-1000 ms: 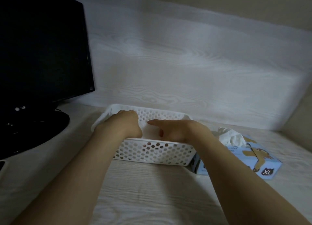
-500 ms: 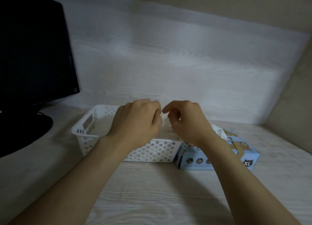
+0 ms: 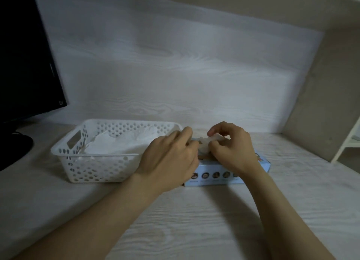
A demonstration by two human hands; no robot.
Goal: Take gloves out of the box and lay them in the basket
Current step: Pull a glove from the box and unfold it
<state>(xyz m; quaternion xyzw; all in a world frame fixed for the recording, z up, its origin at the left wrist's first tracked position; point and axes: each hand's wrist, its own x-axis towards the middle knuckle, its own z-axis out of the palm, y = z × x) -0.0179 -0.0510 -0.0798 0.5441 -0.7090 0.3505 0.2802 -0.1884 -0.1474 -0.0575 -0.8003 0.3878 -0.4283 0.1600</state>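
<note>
In the head view, we are pinching a white glove point(image 3: 203, 145) with our right hand point(image 3: 231, 151), fingers curled, above the blue glove box point(image 3: 214, 175). Our left hand point(image 3: 171, 159) is touching it, grasp unclear. The white basket point(image 3: 93, 169), holding gloves point(image 3: 120, 145), is sitting just left of the box, its top open.

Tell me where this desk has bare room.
Free: pale wood-grain desk in front of the white perforated plastic basket and the blue cardboard glove box, and right of the box. Crowded: over the box, where the right hand pinches a white glove beside the left hand; black monitor far left.
</note>
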